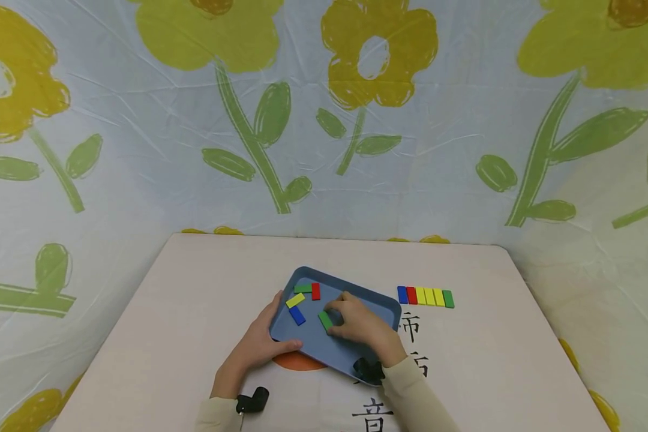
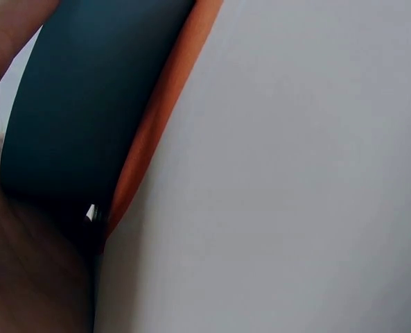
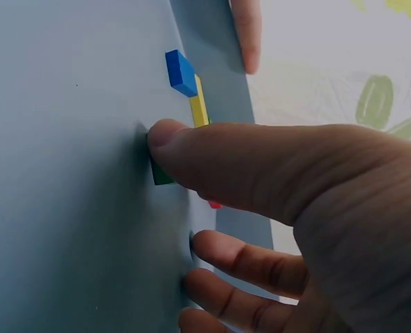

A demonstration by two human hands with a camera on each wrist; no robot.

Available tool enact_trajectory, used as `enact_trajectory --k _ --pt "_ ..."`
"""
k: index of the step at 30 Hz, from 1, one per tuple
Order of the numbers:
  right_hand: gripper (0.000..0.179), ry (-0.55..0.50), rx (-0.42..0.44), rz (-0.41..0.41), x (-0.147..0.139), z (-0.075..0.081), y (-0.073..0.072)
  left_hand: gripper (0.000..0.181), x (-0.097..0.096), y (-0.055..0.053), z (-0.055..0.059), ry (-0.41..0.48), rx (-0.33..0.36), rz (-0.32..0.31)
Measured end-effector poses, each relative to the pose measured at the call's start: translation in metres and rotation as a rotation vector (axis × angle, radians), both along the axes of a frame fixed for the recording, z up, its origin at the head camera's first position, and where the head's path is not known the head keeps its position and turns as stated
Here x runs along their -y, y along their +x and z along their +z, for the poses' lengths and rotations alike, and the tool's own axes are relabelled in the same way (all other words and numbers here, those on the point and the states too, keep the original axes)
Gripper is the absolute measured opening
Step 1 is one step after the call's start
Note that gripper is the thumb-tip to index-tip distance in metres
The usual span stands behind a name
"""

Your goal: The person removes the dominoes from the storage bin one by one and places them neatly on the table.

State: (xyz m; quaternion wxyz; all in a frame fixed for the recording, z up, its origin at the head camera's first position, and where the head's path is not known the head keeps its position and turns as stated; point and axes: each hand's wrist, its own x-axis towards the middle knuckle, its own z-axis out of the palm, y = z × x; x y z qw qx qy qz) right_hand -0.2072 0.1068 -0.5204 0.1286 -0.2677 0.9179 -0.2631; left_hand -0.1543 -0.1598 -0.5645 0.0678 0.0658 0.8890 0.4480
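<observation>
Grips a blue tray (image 1: 322,349) at its near-left corner in the left hand (image 1: 260,341), with thumb over the rim and fingers along the side. Shows an orange patch (image 1: 299,361) just below that thumb. Pinches a green block (image 1: 326,320) in the tray between thumb and fingertips of the right hand (image 1: 360,324). Has a blue block (image 1: 297,315), a yellow block (image 1: 295,300), another green block (image 1: 303,288) and a red block (image 1: 315,291) left of those fingers; shows a row of 6 blocks (image 1: 429,297) outside the tray, to their right.

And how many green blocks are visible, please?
3: one green block at the right end of the six-block row, one in the blue tray beside a red block, one in the right hand. Others may be hidden.
</observation>
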Motion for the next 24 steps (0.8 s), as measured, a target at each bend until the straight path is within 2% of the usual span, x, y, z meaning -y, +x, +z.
enact_trajectory --k 6,15,24 --pt "0.044 0.006 -0.009 -0.006 0.000 0.001 0.000 0.119 -0.001 0.000 0.001 -0.005 -0.009 0.003" --pt "0.043 -0.013 0.025 -0.030 -0.006 0.005 0.000 0.120 -0.001 0.000 0.001 0.000 -0.003 0.003" --pt "0.043 -0.030 0.020 -0.124 -0.029 0.017 -0.006 0.121 -0.001 0.001 0.001 -0.015 -0.008 0.011"
